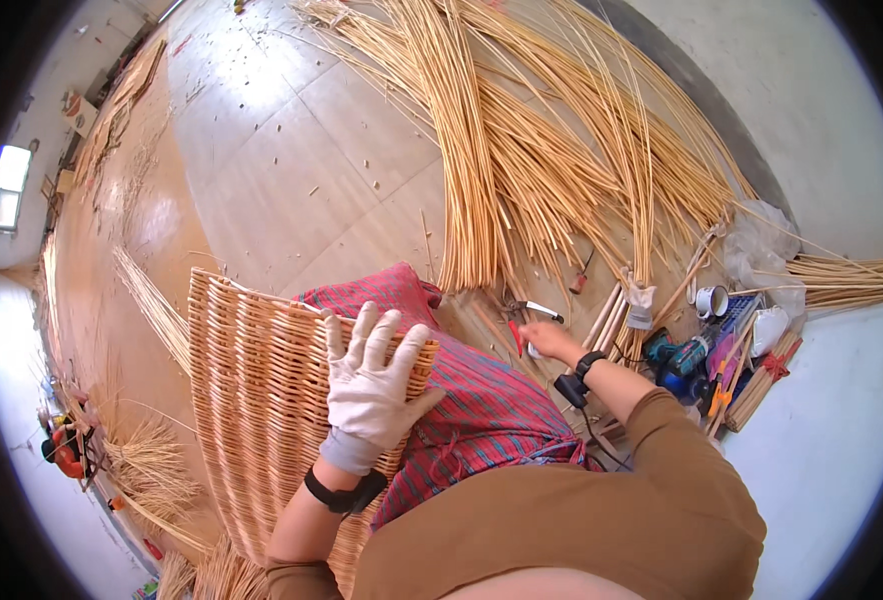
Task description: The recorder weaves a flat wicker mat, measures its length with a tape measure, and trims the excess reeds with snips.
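A woven wicker panel (261,380) stands tilted at my left side, leaning by my lap, which is covered with a red-and-blue striped cloth (491,400). My left hand (373,385), in a whitish work glove, lies against the panel's upper right part with its fingers spread. Bare and stretched forward to the right, my right hand (553,342) is closed at a red-handled hand tool (515,337) near the floor. The tool's exact kind is unclear, and my fingers partly hide it. Just beyond lies a tool with a white and black handle (543,311).
Long bundles of peeled cane (521,140) spread over the floor ahead. To the right are a teal power drill (686,352), a white mug (711,302), clear plastic bags (761,250) and short sticks (761,385). Loose cane (151,465) lies at left, near an orange-red tool (66,450).
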### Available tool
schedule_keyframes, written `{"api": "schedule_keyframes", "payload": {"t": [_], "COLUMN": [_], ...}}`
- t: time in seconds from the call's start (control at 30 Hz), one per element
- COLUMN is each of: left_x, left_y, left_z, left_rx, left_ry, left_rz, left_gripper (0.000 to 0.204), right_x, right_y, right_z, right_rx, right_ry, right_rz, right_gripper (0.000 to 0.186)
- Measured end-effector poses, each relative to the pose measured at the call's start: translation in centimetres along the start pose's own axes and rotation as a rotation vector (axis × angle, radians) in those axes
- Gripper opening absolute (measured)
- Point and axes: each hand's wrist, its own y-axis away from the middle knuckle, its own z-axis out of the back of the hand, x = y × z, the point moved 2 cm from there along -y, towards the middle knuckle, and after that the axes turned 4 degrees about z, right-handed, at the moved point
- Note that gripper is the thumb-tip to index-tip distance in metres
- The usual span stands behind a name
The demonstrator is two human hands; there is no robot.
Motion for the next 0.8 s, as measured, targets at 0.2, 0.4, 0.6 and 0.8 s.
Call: {"api": "schedule_keyframes", "payload": {"t": [0.2, 0.4, 0.6, 0.8], "left_x": [5.2, 7.8, 5.7, 5.9], "left_y": [-2.5, -1.2, -2.9, -2.5], "left_z": [2.2, 3.1, 0.0, -0.9], "left_rx": [-0.196, -0.169, -0.31, -0.292], "left_ry": [-0.1, -0.041, -0.052, -0.059], "left_rz": [0.179, 0.332, 0.261, 0.313], "left_gripper": [0.08, 0.079, 0.058, 0.055], "right_x": [-5.1, 4.2, 0.1, -0.5], "right_y": [1.5, -0.6, -3.3, -6.8], "right_z": [-3.5, -2.4, -2.7, -3.4], "right_rx": [0.283, -0.238, -0.237, -0.081], "right_ry": [0.391, 0.547, 0.64, 0.716], "right_rz": [-0.22, -0.061, -0.424, -0.579], "right_gripper": [0.055, 0.053, 0.125, 0.138]}}
